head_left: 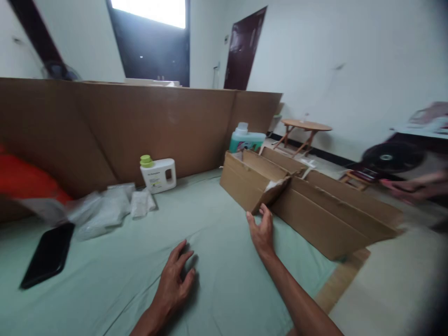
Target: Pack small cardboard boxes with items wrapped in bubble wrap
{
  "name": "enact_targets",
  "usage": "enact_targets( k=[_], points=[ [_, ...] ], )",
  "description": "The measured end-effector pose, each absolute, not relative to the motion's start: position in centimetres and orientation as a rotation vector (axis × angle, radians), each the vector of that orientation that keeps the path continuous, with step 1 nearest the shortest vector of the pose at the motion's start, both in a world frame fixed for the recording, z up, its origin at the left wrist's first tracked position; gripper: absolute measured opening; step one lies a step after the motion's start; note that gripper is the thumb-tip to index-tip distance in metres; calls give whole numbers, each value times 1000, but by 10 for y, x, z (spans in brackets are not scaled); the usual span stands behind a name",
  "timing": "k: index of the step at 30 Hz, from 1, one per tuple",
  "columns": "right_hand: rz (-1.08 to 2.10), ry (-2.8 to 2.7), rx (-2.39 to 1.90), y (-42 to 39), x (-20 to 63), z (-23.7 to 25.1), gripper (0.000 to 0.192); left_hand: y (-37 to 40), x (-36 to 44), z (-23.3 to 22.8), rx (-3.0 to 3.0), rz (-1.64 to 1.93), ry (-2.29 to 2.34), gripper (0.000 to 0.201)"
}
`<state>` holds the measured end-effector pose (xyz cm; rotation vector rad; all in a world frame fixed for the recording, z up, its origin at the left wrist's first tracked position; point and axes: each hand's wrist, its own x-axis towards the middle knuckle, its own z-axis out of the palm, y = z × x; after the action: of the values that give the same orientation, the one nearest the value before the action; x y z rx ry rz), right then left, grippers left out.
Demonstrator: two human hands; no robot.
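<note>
My left hand (175, 278) rests low over the green cloth (213, 252), fingers apart and holding nothing. Farther right, my right hand (262, 231) reaches to the near corner of a small open cardboard box (241, 182), its thumb and fingers spread; whether the fingertips touch the box I cannot tell. A longer open cardboard box (315, 219) stands against it on the right. Behind the small box is a bottle of blue-green liquid (248, 137) with a pale cap. A white jug with a green cap (158, 175) stands upright at the back of the cloth.
White plastic packets (107, 210) lie at left beside a black phone (49, 254) and an orange item (28, 177). A cardboard wall (164, 126) borders the back. Beyond the right edge are a round wooden table (306, 125), a fan (388, 157) and another person's limb (420, 184).
</note>
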<state>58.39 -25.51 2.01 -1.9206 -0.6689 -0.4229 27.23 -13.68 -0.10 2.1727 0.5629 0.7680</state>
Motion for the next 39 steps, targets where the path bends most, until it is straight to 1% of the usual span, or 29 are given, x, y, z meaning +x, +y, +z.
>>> enact_targets(
  k=[2, 4, 6, 11, 15, 19, 24, 28, 32, 36, 38, 39],
  points=[
    [-343, -792, -1921, -252, 569, 23, 52, -137, 274, 3, 2177, 753, 553, 41],
    [-270, -892, -1922, -240, 565, 27, 44, -136, 275, 5, 2185, 755, 560, 42],
    [-210, -952, -1926, -220, 572, 31, 47, -135, 276, 5, 2198, 756, 562, 43],
    [-108, -980, -1967, -169, 611, 37, 74, -135, 277, 0, 2203, 785, 561, 41],
    [-85, -971, -2019, -156, 633, 33, 82, -136, 278, -3, 2197, 786, 575, 41],
    [-94, -1012, -2055, -159, 639, 29, 80, -137, 277, -4, 2205, 774, 548, 41],
    [-108, -1059, -2126, -170, 641, 36, 62, -134, 275, -4, 2192, 776, 542, 40],
    [-30, -1156, -2131, -184, 605, 39, 49, -134, 275, 4, 2224, 694, 496, 43],
    [52, -1353, -2053, -191, 560, 19, 42, -129, 282, 17, 2299, 683, 562, 49],
    [26, -1698, -1962, -163, 529, -8, 44, -126, 284, 30, 2525, 656, 554, 43],
    [69, -1838, -1871, -140, 504, -10, 46, -138, 274, 32, 2765, 614, 506, 49],
    [94, -1897, -1830, -130, 488, -8, 47, -146, 266, 31, 2882, 587, 477, 49]
  ],
)
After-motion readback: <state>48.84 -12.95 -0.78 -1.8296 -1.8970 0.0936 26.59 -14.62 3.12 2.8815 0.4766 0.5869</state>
